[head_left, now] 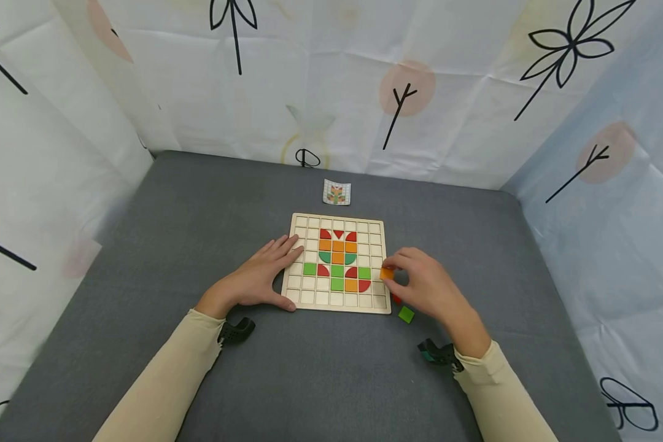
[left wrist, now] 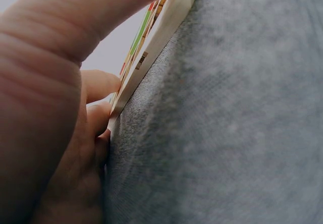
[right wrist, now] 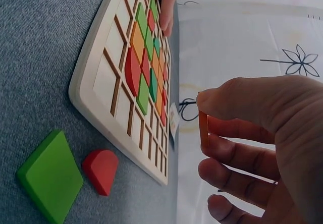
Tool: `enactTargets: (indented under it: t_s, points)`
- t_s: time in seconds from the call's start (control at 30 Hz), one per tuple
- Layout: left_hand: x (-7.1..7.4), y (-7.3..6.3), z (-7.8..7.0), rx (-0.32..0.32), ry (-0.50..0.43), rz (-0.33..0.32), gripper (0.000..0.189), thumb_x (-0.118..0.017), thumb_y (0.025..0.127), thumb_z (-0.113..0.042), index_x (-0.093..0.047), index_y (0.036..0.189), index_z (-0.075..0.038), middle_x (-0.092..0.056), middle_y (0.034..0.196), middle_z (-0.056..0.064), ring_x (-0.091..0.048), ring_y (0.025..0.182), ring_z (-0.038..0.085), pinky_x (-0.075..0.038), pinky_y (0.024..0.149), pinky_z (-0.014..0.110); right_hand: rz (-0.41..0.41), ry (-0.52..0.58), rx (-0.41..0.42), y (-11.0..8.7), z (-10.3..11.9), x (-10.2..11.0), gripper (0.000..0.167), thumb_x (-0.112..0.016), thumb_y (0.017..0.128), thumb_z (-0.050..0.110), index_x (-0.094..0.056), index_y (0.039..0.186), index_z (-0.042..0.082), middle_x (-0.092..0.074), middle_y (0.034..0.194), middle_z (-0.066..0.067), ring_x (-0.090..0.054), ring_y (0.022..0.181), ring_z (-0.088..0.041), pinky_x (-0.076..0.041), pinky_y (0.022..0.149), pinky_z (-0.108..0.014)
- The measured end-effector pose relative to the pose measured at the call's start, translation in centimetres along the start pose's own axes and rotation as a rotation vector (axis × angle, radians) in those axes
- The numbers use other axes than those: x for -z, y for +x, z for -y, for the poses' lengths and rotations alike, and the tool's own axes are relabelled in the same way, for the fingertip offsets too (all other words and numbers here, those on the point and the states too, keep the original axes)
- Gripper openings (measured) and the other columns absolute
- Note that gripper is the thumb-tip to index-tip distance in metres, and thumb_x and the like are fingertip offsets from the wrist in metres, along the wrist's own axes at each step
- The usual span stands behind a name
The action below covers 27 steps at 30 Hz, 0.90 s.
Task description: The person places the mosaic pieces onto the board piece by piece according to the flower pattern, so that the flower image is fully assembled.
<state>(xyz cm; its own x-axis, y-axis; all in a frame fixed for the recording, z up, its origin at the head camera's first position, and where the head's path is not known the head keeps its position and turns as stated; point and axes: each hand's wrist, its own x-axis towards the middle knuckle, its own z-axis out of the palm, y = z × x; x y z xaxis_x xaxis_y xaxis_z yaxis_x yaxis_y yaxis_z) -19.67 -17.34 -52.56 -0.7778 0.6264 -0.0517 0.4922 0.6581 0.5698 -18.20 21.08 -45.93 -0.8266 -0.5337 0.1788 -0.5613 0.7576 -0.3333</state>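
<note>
A square wooden grid board lies on the grey table with coloured tiles set in its middle cells. At its left side my left hand is spread, fingertips over the left edge and the thumb by the near corner. My right hand pinches a thin orange square tile between thumb and fingers, above the board's right edge. Below that hand, a green square tile and a red quarter-round tile lie on the table beside the board. In the head view the red one is mostly hidden by the hand.
A small pattern card with a coloured grid picture lies behind the board. White printed cloth hangs round the back and sides of the table. Dark wrist devices sit at both cuffs.
</note>
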Motion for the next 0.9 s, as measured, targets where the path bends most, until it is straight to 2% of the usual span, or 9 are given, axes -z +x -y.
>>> enactTargets:
  t_s: [0.4, 0.67, 0.9]
  points:
    - [0.0, -0.1, -0.2, 0.015, 0.007, -0.004, 0.129, -0.092, 0.080, -0.062, -0.023, 0.174, -0.008, -0.007, 0.181, 0.013, -0.002, 0.166, 0.035, -0.005, 0.133, 0.054, 0.014, -0.018, 0.025, 0.7, 1.0, -0.2, 0.027, -0.092, 0.089, 0.016, -0.080, 0.112, 0.010, -0.070, 0.109, -0.002, -0.065, 0.099, -0.021, -0.060, 0.085, -0.043]
    - [-0.1, 0.0, -0.1, 0.019, 0.026, -0.001, 0.129, -0.091, 0.080, -0.063, -0.022, 0.174, -0.009, -0.007, 0.182, 0.012, -0.002, 0.166, 0.035, -0.005, 0.133, 0.054, 0.007, -0.006, 0.062, 1.3, 1.7, -0.5, 0.020, -0.089, 0.091, 0.017, -0.080, 0.109, 0.012, -0.070, 0.106, 0.000, -0.063, 0.097, -0.020, -0.059, 0.080, -0.040]
    - [-0.1, 0.0, -0.3, 0.021, 0.023, -0.001, 0.128, -0.091, 0.080, -0.062, -0.022, 0.174, -0.009, -0.007, 0.182, 0.012, -0.002, 0.166, 0.035, -0.005, 0.133, 0.054, 0.029, 0.001, 0.082, 2.0, 2.5, -0.9, 0.019, -0.089, 0.092, 0.017, -0.081, 0.108, 0.012, -0.070, 0.105, 0.001, -0.063, 0.098, -0.019, -0.060, 0.082, -0.038]
